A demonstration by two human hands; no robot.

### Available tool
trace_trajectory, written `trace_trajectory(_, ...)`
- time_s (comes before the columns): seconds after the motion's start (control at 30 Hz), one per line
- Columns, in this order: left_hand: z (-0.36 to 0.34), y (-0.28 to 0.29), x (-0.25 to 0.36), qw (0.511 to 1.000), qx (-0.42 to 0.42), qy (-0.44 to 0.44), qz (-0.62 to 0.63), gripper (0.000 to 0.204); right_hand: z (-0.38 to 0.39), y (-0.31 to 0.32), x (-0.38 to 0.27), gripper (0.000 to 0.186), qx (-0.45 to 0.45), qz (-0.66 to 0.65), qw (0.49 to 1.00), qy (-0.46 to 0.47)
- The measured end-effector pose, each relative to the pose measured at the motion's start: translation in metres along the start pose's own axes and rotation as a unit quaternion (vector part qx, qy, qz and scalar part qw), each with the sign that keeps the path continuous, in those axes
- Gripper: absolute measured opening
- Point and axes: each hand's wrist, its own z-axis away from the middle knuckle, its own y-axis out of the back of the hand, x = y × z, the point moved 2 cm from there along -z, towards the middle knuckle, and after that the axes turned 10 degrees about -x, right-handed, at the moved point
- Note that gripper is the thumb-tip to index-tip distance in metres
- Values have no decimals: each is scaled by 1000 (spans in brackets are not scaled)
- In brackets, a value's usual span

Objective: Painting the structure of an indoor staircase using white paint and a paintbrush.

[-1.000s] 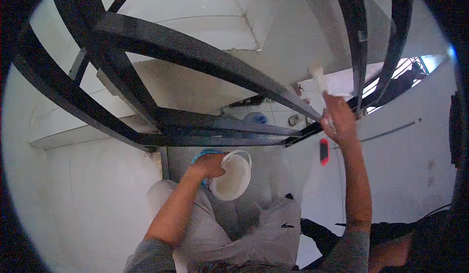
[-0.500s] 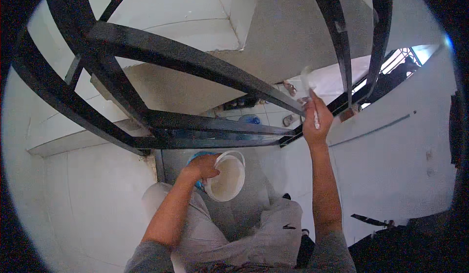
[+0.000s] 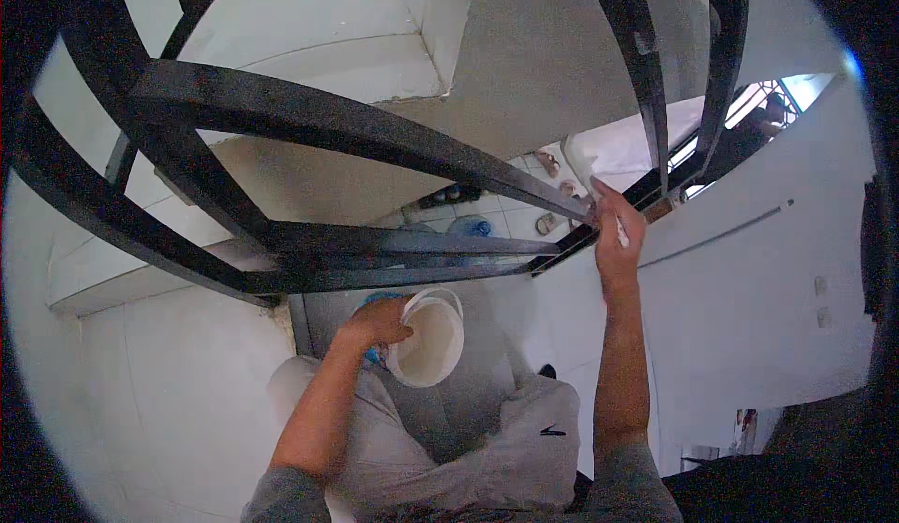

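My left hand [image 3: 382, 322] is closed on the rim of a white bucket [image 3: 453, 326], with the thumb over its inside. Pale material coats the inside of the bucket, which is tipped toward me above my knees. In my right hand [image 3: 618, 237] is a slim white-handled tool that looks like a paintbrush [image 3: 581, 160], its pale end pointing up and away. The fingers of this hand are closed round the handle, beside the far right end of a black metal railing [image 3: 375, 125]. Whether the tip touches the railing, I cannot tell.
Black bars cross in front of me from the left and from above. Beyond them are a sloping grey surface [image 3: 543, 55], a blue-capped water jug [image 3: 476, 229] and several shoes [image 3: 548, 223] on floor tiles. A white wall [image 3: 740, 308] stands at right. Something blue [image 3: 379, 300] sits behind the bucket.
My right hand has shifted slightly right and down with the brush-like tool, which was blurred by motion before. My left hand still holds the bucket. The view has shifted a little.
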Motion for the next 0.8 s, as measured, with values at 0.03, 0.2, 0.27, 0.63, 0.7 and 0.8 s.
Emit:
trace_trajectory(0.03, -1, 1, 1, 1000, 1, -1, -1, 61, 6, 3, 2, 31, 1, 1, 1000, 1)
trace_trajectory(0.2, -4, 3, 8, 1000, -19, 20, -12, 59, 0, 2, 9, 33, 114, -40, 990, -73)
trace_trajectory(0.27, -4, 3, 10, 999, -5, 8, -37, 59, -6, 0, 11, 31, 67, 109, 991, 23)
trace_trajectory(0.63, -17, 2, 20, 996, -37, -17, -76, 57, 97, 60, -61, 25, 13, 121, 991, -47)
trace_trajectory(0.7, -26, -3, 2, 992, 1, -27, -120, 55, 104, 61, -74, 24, -6, 96, 991, -90)
trace_trajectory(0.8, -30, -12, 9, 993, -20, -57, -104, 60, 115, 78, -72, 30, 3, 60, 991, -119)
